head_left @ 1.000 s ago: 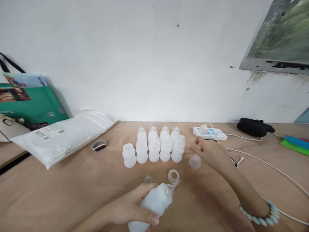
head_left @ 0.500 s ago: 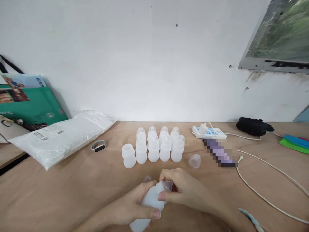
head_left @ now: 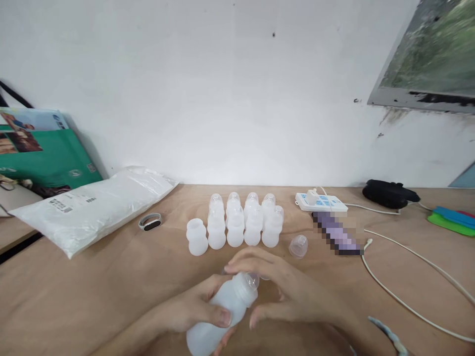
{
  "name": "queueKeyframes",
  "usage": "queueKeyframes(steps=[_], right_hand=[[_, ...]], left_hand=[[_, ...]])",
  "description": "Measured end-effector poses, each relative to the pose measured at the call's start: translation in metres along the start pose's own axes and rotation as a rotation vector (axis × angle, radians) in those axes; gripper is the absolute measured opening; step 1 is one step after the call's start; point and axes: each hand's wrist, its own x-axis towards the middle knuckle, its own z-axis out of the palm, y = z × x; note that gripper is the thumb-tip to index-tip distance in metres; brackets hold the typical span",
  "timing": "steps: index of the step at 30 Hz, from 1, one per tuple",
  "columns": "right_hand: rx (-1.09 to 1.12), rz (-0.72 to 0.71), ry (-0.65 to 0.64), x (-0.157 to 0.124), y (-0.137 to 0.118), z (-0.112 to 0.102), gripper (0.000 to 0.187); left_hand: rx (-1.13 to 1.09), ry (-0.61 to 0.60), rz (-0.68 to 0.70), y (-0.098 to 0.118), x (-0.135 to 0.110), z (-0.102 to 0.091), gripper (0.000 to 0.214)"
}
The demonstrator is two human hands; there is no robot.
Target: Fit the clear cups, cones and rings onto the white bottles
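Observation:
A milky white baby bottle (head_left: 218, 316) lies tilted in my left hand (head_left: 198, 304), whose fingers and thumb wrap round its body. Its clear teat (head_left: 253, 280) points up and to the right. My right hand (head_left: 285, 284) arches over that end, thumb and fingers spread apart; the index finger passes just behind the bottle's neck, and whether it touches cannot be seen. Beyond the hands, several capped baby bottles (head_left: 253, 232) stand upright in two rows. Left of them stands an open-necked bottle (head_left: 197, 240) with no top. A clear dome cap (head_left: 299, 246) rests on the table to the right.
On the left of the wooden table (head_left: 111, 287) lie a white plastic package (head_left: 100, 207) and a fitness band (head_left: 150, 222). To the right are a power strip (head_left: 336, 203), a blurred-out phone (head_left: 334, 232), a white cable (head_left: 404, 309) and a black case (head_left: 389, 194).
My right hand has opened from its pinch at the teat and spread over the bottle's top. The bottle in my left hand has shifted slightly left.

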Motion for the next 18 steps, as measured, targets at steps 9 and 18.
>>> queueKeyframes(steps=[9,18], right_hand=[[0.053,0.164,0.031,0.001,0.005,-0.002,0.029],[-0.008,0.265,0.008,0.000,0.004,-0.002,0.026]], left_hand=[[0.059,0.148,-0.096,-0.013,0.002,-0.001,0.050],[0.079,0.146,-0.086,-0.013,0.004,-0.002,0.046]])
